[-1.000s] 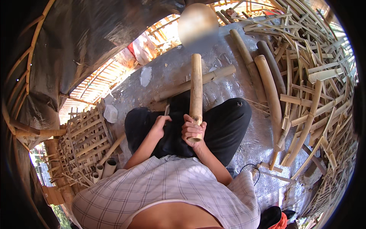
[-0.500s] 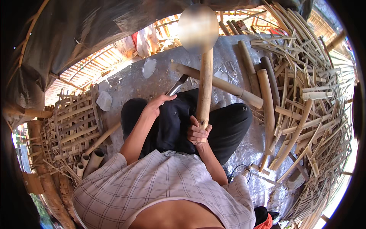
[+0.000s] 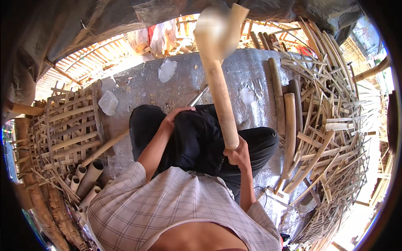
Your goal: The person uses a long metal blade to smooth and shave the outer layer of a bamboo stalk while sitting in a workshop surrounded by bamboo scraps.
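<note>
My right hand (image 3: 238, 153) is closed round the near end of a thick bamboo pole (image 3: 222, 100), which slants up and away over my lap. A blurred round patch hides part of its far end. Beside that end a second bamboo piece (image 3: 240, 14) shows; whether the two are joined I cannot tell. My left hand (image 3: 178, 115) is over my left knee, closed on a metal-bladed tool (image 3: 199, 96). Its shiny blade points away from me and its tip passes behind the pole. The handle is hidden under the hand and the dark trousers (image 3: 194, 140).
Several bamboo lengths (image 3: 289, 129) lie on the grey sheet (image 3: 138, 90) to the right, before a tall heap of split strips (image 3: 335, 138). A woven bamboo panel (image 3: 71, 125) and cut tubes (image 3: 90, 178) are at the left. A pale chunk (image 3: 108, 103) lies near the panel.
My right hand has moved right, and the pole's near end with it; the pole now leans left. The bamboo that lay crosswise behind it has left that place. The metal-bladed tool remains in my left hand.
</note>
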### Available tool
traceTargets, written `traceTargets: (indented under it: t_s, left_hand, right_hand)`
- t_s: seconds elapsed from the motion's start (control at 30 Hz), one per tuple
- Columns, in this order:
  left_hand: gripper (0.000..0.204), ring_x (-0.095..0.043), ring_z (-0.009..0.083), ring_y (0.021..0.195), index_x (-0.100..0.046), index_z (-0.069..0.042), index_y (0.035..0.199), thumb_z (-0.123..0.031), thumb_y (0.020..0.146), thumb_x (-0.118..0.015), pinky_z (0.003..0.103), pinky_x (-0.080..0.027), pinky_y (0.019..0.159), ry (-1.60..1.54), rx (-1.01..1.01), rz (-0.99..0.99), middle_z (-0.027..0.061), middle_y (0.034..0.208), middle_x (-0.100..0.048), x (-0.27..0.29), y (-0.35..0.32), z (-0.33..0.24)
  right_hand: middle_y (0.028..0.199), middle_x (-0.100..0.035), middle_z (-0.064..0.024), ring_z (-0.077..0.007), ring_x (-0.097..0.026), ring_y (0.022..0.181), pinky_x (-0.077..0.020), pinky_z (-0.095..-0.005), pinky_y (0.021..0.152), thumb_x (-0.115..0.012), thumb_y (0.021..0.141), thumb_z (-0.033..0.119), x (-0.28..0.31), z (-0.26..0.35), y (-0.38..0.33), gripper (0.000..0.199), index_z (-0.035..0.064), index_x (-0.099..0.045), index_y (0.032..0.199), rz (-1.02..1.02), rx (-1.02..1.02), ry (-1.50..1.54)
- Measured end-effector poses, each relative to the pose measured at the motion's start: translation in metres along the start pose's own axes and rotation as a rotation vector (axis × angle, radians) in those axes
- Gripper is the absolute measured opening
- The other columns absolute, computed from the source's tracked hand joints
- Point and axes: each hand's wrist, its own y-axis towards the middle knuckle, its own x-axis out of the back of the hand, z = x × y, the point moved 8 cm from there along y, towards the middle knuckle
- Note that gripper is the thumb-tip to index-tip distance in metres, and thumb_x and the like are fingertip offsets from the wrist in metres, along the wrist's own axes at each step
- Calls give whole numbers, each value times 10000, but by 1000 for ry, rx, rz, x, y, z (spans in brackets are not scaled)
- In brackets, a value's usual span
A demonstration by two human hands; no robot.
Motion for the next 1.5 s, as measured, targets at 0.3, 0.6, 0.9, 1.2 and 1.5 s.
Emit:
traceTargets:
  t_s: [0.3,0.6,0.9,1.2,1.5]
  left_hand:
    - [528,-586,153,575,-614,-25,1205,-366,853,-808,327,-447,485,1314,-154,-197,38,742,-614,36,0,-83]
    - [433,-677,352,808,-642,44,1072,-349,911,-730,465,-513,753,1317,-758,-362,217,813,-675,30,20,-93]
    - [314,-676,469,974,-667,-3,1097,-172,832,-669,535,-536,826,1622,-733,-576,292,959,-696,75,55,-107]
    - [355,-710,444,963,-690,55,1070,-151,781,-663,501,-547,836,1446,-624,-591,302,956,-718,85,46,-99]
    - [358,-705,465,943,-689,58,1045,-170,769,-685,508,-549,825,1370,-577,-526,312,957,-716,115,67,-91]
  right_hand:
    - [826,-718,-220,-366,-734,765,-570,-431,727,-796,597,122,-14,-7,61,525,-35,-661,1080,158,-115,-536]
    - [908,-720,-265,-467,-695,914,-539,-523,817,-806,624,171,-29,55,85,561,-16,-626,1121,63,103,-749]
    - [964,-715,-233,-459,-671,991,-530,-525,830,-811,633,169,-17,15,118,535,65,-615,1119,16,-31,-955]
    - [804,-702,-244,-458,-697,824,-552,-502,708,-744,689,100,-1,247,115,380,31,-621,1042,-202,554,-708]
    - [928,-732,-283,-433,-739,892,-583,-474,778,-775,665,153,-40,2,159,539,-41,-677,1158,91,71,-732]
